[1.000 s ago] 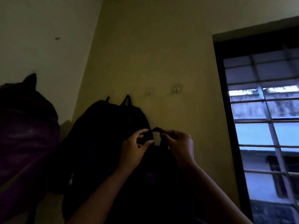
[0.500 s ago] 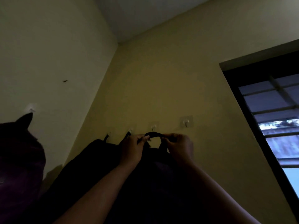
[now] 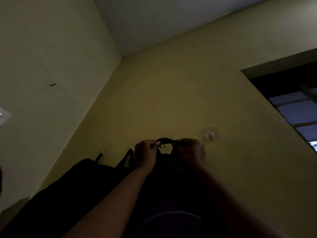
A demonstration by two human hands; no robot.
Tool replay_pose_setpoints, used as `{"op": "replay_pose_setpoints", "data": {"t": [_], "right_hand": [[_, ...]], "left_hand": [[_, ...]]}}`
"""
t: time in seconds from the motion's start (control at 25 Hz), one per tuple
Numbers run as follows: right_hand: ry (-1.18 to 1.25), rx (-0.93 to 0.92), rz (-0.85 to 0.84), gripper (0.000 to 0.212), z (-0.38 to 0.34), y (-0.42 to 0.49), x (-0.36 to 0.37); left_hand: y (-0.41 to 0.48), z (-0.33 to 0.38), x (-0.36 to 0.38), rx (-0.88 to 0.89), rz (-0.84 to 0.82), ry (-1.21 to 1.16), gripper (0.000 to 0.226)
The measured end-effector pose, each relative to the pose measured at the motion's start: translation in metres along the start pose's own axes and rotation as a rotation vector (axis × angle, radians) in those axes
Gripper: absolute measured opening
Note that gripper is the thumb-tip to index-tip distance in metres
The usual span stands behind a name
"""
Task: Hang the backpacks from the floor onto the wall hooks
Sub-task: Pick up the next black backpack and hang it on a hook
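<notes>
I hold a dark backpack [image 3: 171,194] up against the yellow wall by its top loop [image 3: 164,140]. My left hand [image 3: 145,154] pinches the loop's left end and my right hand [image 3: 191,152] pinches its right end. The loop sits at the height of a small wall hook [image 3: 165,146] that shows just under it; whether it rests on the hook I cannot tell. To the left a black backpack [image 3: 82,182] hangs by its straps from two hooks [image 3: 103,150]. A bare clear adhesive hook [image 3: 210,135] is on the wall to the right.
The two walls meet in a corner [image 3: 109,78] at the left, under a white ceiling. A dark window frame with bars [image 3: 295,107] is at the right. Another adhesive hook [image 3: 2,115] shows at the far left edge.
Both hands have lifted the backpack's loop upward from well below the row of hooks to hook height. My view has tilted up toward the ceiling; the purple bag at left has left the view.
</notes>
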State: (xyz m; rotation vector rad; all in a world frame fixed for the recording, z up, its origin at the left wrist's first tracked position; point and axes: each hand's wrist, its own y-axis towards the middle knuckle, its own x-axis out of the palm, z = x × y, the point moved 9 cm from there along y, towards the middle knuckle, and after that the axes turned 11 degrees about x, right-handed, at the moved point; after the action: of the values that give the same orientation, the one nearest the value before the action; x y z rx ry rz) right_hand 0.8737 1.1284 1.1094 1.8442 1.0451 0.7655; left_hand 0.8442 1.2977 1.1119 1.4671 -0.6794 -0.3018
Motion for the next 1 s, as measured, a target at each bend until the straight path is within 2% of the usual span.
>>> {"op": "replay_pose_setpoints", "data": {"t": [0.2,0.28,0.44,0.48,0.52,0.64,0.8,1.0], "right_hand": [[-0.086,-0.078,0.043,0.024,-0.005,0.022,0.019],[-0.105,-0.076,0.063,0.023,-0.006,0.028,0.021],[-0.129,-0.049,0.068,0.021,-0.005,0.033,0.021],[-0.144,-0.045,0.066,0.021,-0.005,0.032,0.021],[-0.161,-0.046,0.063,0.022,-0.005,0.03,0.022],[-0.191,-0.055,0.041,0.021,-0.003,0.02,0.024],[-0.21,-0.087,-0.035,0.023,-0.002,0.002,0.029],[-0.197,-0.009,-0.19,0.03,0.001,-0.029,0.02]], "left_hand": [[0.016,-0.017,0.014,0.027,0.008,-0.007,0.031],[0.02,-0.023,0.02,0.006,-0.04,-0.026,0.03],[0.019,-0.05,0.03,-0.263,-0.166,-0.069,0.047],[0.017,-0.057,0.031,-0.346,-0.188,-0.124,0.043],[0.015,-0.063,0.034,-0.401,-0.212,-0.164,0.039],[0.0,-0.071,0.04,-0.5,-0.27,-0.25,0.05],[-0.022,-0.056,0.03,-0.45,-0.261,-0.301,0.033],[-0.043,-0.017,-0.012,-0.308,-0.325,-0.155,0.034]]}}
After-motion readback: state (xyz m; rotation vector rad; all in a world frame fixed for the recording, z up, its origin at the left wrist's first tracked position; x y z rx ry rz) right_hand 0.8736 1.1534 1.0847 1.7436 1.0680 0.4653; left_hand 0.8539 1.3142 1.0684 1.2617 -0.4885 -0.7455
